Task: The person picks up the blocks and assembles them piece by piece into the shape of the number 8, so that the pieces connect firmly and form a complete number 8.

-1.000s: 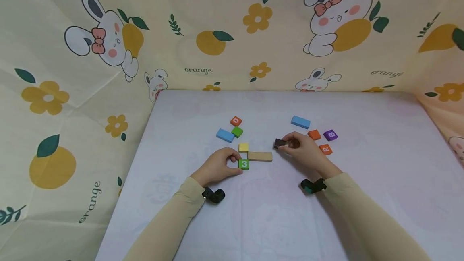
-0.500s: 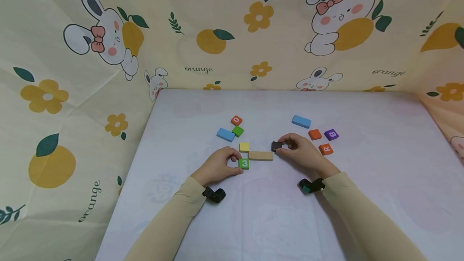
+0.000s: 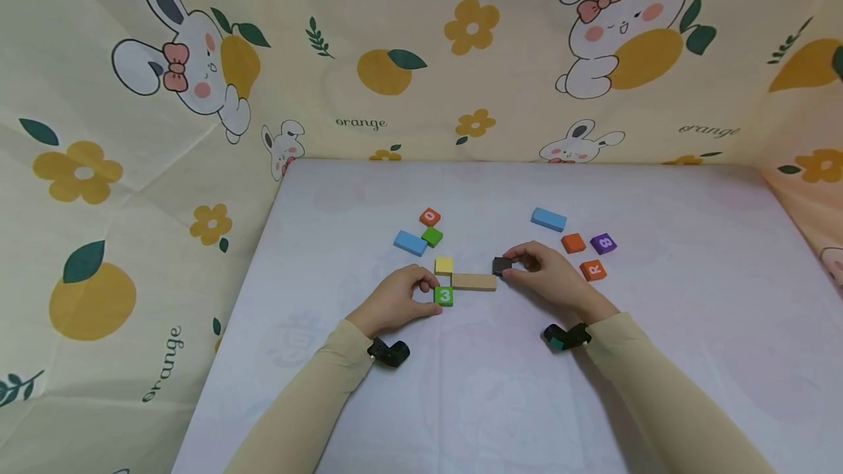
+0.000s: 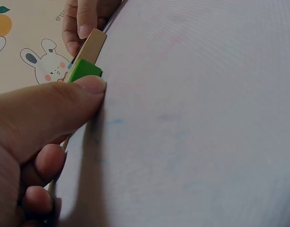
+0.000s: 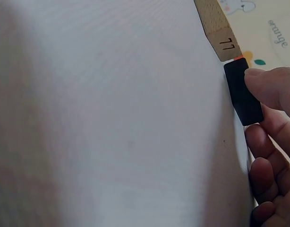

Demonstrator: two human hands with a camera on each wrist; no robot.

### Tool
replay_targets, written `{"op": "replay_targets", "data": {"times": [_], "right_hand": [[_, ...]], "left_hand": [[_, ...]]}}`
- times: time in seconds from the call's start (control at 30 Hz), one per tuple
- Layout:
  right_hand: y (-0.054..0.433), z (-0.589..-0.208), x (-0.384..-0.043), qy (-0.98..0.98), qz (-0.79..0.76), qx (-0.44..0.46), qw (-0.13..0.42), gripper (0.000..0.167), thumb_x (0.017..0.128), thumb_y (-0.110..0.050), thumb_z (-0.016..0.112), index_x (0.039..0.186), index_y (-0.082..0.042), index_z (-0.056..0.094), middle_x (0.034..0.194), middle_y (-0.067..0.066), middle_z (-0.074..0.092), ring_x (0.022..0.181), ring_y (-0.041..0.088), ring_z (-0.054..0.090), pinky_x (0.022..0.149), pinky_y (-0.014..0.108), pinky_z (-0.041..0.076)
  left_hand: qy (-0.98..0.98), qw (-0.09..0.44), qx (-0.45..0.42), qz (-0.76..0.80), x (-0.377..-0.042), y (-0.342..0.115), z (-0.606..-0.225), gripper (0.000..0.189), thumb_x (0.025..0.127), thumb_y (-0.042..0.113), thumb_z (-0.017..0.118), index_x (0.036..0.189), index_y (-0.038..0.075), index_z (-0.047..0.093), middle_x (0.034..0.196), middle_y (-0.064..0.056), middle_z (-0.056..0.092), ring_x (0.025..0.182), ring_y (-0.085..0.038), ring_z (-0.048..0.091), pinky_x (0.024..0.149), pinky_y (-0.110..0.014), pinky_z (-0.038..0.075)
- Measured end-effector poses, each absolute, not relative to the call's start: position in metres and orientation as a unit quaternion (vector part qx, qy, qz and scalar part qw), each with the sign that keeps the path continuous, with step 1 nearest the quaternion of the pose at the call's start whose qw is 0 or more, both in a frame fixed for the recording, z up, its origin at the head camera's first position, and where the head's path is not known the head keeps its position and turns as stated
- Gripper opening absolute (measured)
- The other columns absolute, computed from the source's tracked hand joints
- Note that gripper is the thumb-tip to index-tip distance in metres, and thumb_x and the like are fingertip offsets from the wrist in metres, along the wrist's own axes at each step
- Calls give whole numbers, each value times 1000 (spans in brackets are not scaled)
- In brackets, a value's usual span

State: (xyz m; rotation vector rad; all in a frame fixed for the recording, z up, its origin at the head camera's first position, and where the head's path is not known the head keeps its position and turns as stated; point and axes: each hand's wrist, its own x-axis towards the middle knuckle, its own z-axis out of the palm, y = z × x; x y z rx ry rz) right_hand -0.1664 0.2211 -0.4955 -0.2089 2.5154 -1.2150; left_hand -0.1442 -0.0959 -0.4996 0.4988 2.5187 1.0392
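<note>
The left hand [image 3: 395,298] pinches the green number-3 tile [image 3: 444,296] between thumb and finger, beside the near left corner of the wooden plank [image 3: 474,282], with the yellow block [image 3: 444,265] by its far left corner. The right hand [image 3: 549,278] grips the black block [image 3: 500,266] at the plank's far right corner; whether block and plank touch cannot be told.

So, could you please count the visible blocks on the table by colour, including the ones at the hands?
Orange-red blocks: 3
Green blocks: 2
Blue blocks: 2
Yellow block: 1
Wood-coloured block: 1
Black block: 1
Purple block: 1
Total: 11
</note>
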Motion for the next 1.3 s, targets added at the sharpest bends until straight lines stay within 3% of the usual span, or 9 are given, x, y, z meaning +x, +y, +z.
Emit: {"op": "replay_targets", "data": {"times": [0.63,1.13,1.3], "right_hand": [[222,-495,-167,883,-428,-88,170,46,83,-51,72,120,-26,60,115,2,55,104,24,45,89,41,39],[224,-494,-166,878,-437,-87,172,46,82,-50,73,121,-27,61,119,0,55,106,25,44,92,42,37],[228,-488,-163,879,-440,-78,167,49,84,-48,72,125,-26,59,117,-1,58,103,23,47,87,38,42]], "left_hand": [[892,178,185,371,-143,-96,-499,33,81,34,80,105,21,61,95,5,53,85,-15,48,72,-29,43],[891,179,185,374,-142,-96,-497,33,81,34,79,105,21,61,95,5,53,84,-15,48,72,-30,43],[890,182,182,377,-142,-95,-497,33,81,34,79,105,21,61,95,5,53,85,-15,48,72,-30,42]]}}
